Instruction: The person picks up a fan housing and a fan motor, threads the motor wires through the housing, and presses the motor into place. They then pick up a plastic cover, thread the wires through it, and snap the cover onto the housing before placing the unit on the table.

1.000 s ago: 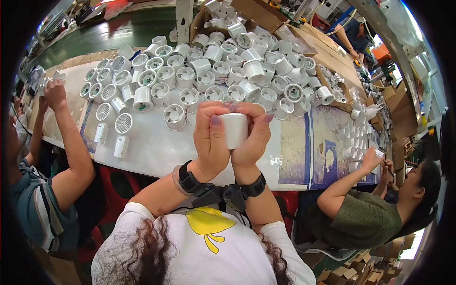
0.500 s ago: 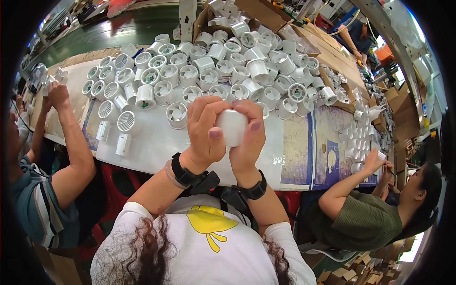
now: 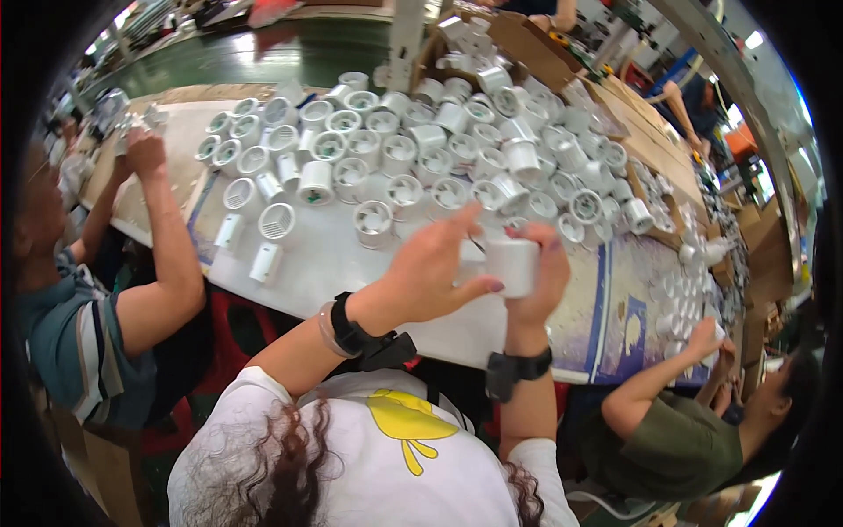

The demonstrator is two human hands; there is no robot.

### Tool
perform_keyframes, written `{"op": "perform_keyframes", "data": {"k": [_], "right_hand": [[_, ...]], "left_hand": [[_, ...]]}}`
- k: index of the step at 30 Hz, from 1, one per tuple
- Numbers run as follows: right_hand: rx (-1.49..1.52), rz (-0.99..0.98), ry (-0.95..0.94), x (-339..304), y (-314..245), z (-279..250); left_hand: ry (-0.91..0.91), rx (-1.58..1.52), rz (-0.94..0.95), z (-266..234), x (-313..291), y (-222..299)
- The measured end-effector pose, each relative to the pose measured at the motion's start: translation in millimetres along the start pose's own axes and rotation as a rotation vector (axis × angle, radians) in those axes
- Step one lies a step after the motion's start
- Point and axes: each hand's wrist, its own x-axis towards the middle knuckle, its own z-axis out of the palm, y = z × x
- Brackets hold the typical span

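My right hand [image 3: 549,277] grips a white cylindrical fan housing [image 3: 512,266] over the near side of the table. Its smooth side faces me, and its inside is hidden. Just left of it is my left hand [image 3: 430,268], its fingers stretched out and slightly blurred. The left thumb tip lies at the housing's left edge; whether it touches I cannot tell. Beyond my hands, small white round fans [image 3: 373,221] with blades inside lie in a large heap on the table.
Louvred white cylinders [image 3: 277,221] and short white pieces [image 3: 265,262] lie to the left on the white table [image 3: 325,285]. An open cardboard box [image 3: 536,39] stands behind the heap. People work at left [image 3: 162,237] and right [image 3: 654,386], the right one beside rows of white parts.
Both hands and the housing have moved right in the picture. My left hand has come off the housing and its fingers have straightened. The view has shifted, so the table things appear further right.
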Motion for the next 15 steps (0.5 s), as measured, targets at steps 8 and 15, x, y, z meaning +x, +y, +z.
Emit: {"op": "perform_keyframes", "data": {"k": [8, 15], "right_hand": [[0.35, 0.233, -0.103, -1.2, 2.0, 11.4], [0.433, 0.298, 0.029, 11.1, -6.6, -1.8]], "left_hand": [[-0.563, -0.448, -0.572, -31.8, -2.7, 2.0], [-0.06, -0.475, -0.604, -121.1, 2.1, -35.4]]}}
